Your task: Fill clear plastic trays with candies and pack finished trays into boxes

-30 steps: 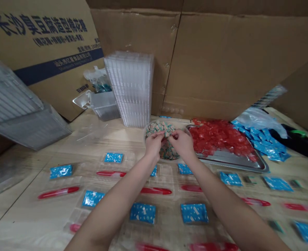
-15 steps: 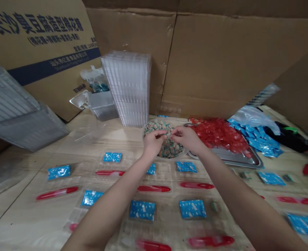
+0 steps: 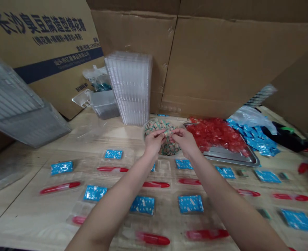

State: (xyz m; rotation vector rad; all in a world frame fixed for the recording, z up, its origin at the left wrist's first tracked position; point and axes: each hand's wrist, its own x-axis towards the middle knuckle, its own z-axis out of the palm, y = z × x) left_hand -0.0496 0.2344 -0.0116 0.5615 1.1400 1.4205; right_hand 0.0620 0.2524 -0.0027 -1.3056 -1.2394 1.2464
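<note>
Over a round clear bowl (image 3: 144, 132) heaped with small tan-and-green wrapped pieces (image 3: 158, 124), my two hands meet. My left hand (image 3: 154, 142) is closed, its thumb and fingers pinching at one of these small pieces (image 3: 167, 133). From the other side my right hand (image 3: 184, 140) pinches at the same piece; its exact shape is partly covered by the fingers. Below the bowl lie clear plastic trays (image 3: 164, 166) with blue sachets (image 3: 190, 203) and red pen-shaped tubes (image 3: 156, 184). My forearms cover some of them.
Right of the bowl, a metal tray (image 3: 229, 157) carries a pile of red packets (image 3: 214, 134). Beyond it lie more blue sachets (image 3: 263, 141). Stacked clear trays (image 3: 130, 89) stand before the cardboard (image 3: 222, 62); another stack (image 3: 31, 115) leans at left.
My hands have come closer together, and the small piece now shows between my fingertips. The whole view has shifted slightly.
</note>
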